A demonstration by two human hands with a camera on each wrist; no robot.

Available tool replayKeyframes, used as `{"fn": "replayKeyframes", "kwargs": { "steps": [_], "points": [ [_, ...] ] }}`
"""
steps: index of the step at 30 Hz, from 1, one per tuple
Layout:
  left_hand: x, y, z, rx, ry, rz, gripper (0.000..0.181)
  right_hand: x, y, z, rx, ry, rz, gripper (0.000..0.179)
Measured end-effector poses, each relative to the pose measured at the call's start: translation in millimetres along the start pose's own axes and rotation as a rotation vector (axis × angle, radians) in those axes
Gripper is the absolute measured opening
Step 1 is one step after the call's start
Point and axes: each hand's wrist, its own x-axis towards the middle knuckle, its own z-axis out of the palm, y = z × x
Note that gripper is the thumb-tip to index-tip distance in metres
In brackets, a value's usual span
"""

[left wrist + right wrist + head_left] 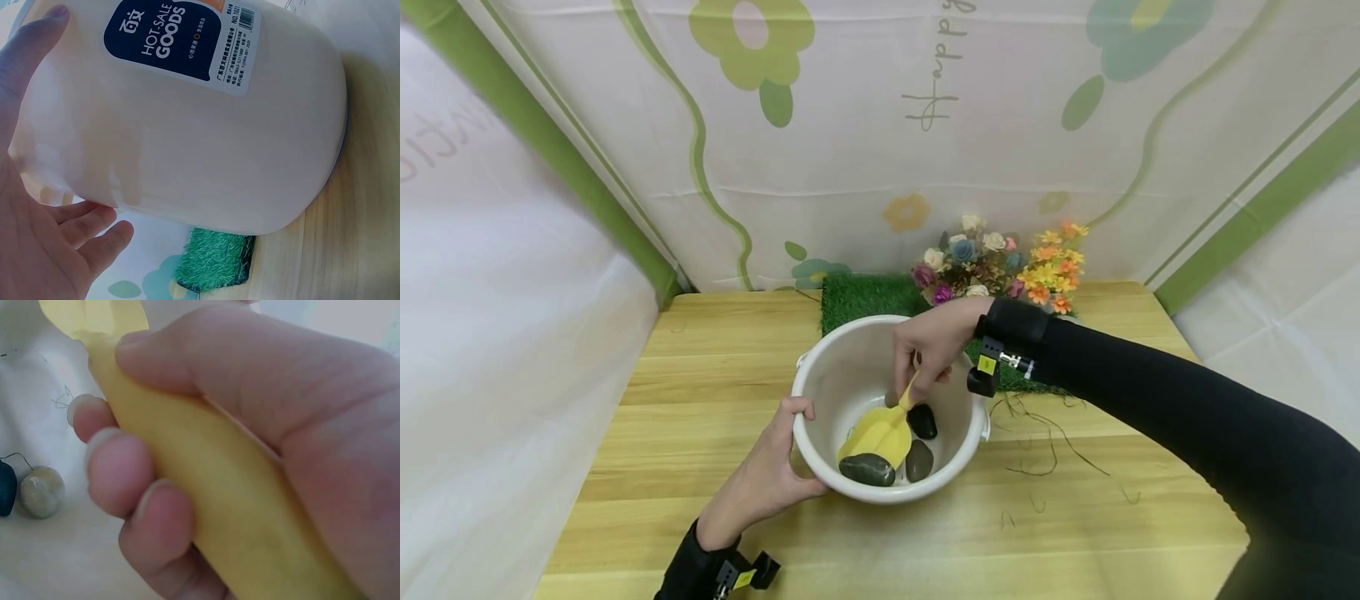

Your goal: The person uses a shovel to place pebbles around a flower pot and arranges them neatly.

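Note:
A white bucket (887, 493) stands on the wooden table. My left hand (767, 471) holds its rim from the left, fingertips hooked over the edge and thumb along the outside wall. Inside the bucket, my right hand (936, 346) grips the handle of a yellow toy shovel (206, 462), fingers curled round it. The shovel's scoop (880, 435) points down and toward the near left, with a dark veined stone (867, 469) at its front edge. Beside the scoop lie a black stone (922, 422) and a grey-brown stone (919, 461). A pale stone (42, 492) shows in the right wrist view.
Behind the bucket lies a green artificial grass mat (868, 296), partly covered by the right arm. Artificial flowers (992, 262) stand on it at the back. Loose dark strands (1052, 450) are scattered on the table (700, 417) right of the bucket. A printed curtain (850, 150) hangs behind.

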Motion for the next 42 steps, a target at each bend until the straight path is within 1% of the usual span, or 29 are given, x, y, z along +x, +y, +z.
{"fn": "replayKeyframes", "kwargs": {
  "steps": [1,2,4,7,13,18,25,32,42],
  "points": [
    [-0.8,-4.7,0.8,0.006,-0.002,0.0,0.074,-1.7,0,0,0.011,0.005,-0.004,0.014],
    [-1.3,-6.5,1.4,0.002,0.003,-0.002,0.073,-3.3,1,0,0.026,0.009,-0.008,0.015],
    [-1.6,-7.9,2.0,0.001,0.008,-0.001,0.074,-6.3,2,0,0.055,0.016,-0.018,0.015],
    [-2.1,-9.0,2.7,-0.001,0.02,0.008,0.074,-9.4,3,1,0.072,0.023,-0.024,0.016],
    [-2.2,-8.9,2.6,0.012,0.019,0.005,0.076,-14.0,4,2,0.085,0.035,-0.022,0.018],
    [-2.0,-8.7,2.1,0.009,0.007,-0.005,0.076,-17.0,4,4,0.097,0.057,-0.044,0.019],
    [-2.5,-8.6,2.2,0.008,0.01,-0.001,0.077,-20.6,5,5,0.085,0.091,-0.042,0.019],
    [-2.5,-8.0,2.6,-0.009,0.001,-0.008,0.075,-24.6,5,5,0.137,0.099,-0.054,0.02],
    [-2.1,-9.1,3.4,-0.014,0.028,0.011,0.074,-28.9,10,7,0.157,0.127,-0.1,0.02]
  ]
}}
